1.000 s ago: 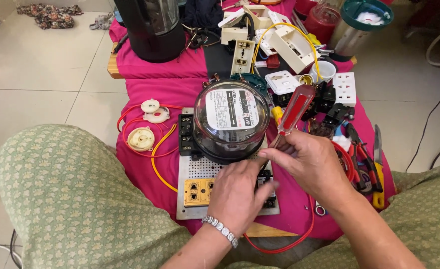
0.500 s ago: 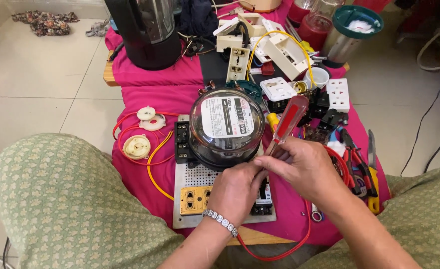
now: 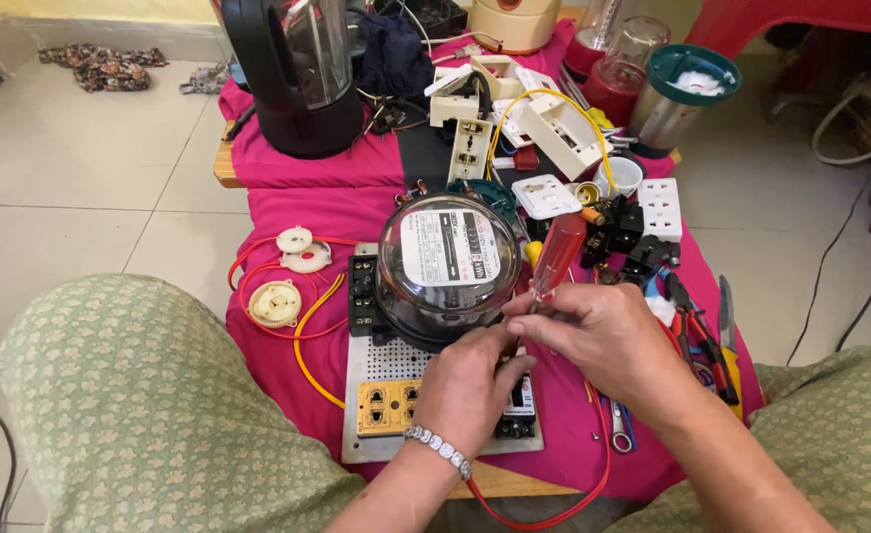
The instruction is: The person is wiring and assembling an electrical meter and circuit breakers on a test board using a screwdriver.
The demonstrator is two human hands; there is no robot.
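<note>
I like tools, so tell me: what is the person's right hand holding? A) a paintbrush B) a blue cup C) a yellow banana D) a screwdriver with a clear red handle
D: the right hand grips a screwdriver with a see-through red handle, its tip pointing down beside the round glass-domed meter, where the left hand rests on the board.

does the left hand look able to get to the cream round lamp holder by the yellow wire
Probably yes. The left hand rests on the perforated board, and the cream round lamp holder lies uncovered on the pink cloth to its left, with only loose yellow wire between them.
</note>
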